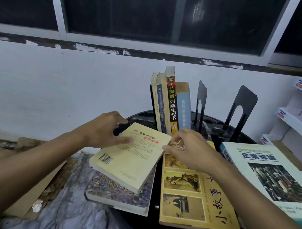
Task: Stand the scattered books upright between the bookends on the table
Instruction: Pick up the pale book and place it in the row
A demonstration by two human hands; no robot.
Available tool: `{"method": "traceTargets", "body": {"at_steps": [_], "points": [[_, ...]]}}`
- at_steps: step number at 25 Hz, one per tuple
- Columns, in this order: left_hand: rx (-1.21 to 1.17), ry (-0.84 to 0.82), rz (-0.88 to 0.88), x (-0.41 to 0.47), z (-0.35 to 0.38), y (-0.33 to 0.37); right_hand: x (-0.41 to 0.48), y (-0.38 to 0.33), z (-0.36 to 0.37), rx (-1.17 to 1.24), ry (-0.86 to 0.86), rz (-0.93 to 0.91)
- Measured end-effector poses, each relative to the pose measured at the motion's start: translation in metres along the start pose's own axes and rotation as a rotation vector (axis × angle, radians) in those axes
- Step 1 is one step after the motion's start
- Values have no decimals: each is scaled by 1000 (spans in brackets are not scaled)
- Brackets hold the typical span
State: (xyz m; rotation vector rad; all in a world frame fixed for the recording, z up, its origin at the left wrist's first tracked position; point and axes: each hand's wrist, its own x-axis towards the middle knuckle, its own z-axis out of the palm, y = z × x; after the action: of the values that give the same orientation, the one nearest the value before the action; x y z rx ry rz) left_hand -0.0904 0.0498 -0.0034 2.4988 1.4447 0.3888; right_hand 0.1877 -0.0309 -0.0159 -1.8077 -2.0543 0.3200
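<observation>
Gripping a yellow book (132, 159) by opposite edges, left hand (105, 130) and right hand (189, 149) curl their fingers (124, 140) round it, likely to stand it beside the upright books (172, 105).

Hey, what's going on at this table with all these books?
A person is tidying books. The left hand grips the far left edge of a pale yellow book, and the right hand pinches its far right corner. It lies on a purple book. A row of upright books stands behind, with two black bookends to its right.
</observation>
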Motion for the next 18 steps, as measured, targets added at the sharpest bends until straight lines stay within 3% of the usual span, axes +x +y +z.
{"method": "traceTargets", "body": {"at_steps": [7,18], "points": [[-33,-94,-14,-32,7,-5,-15,-18,22,55,-105,-29],[-176,-52,-124,-43,25,-7,-2,-18,32,97,-112,-69]]}}
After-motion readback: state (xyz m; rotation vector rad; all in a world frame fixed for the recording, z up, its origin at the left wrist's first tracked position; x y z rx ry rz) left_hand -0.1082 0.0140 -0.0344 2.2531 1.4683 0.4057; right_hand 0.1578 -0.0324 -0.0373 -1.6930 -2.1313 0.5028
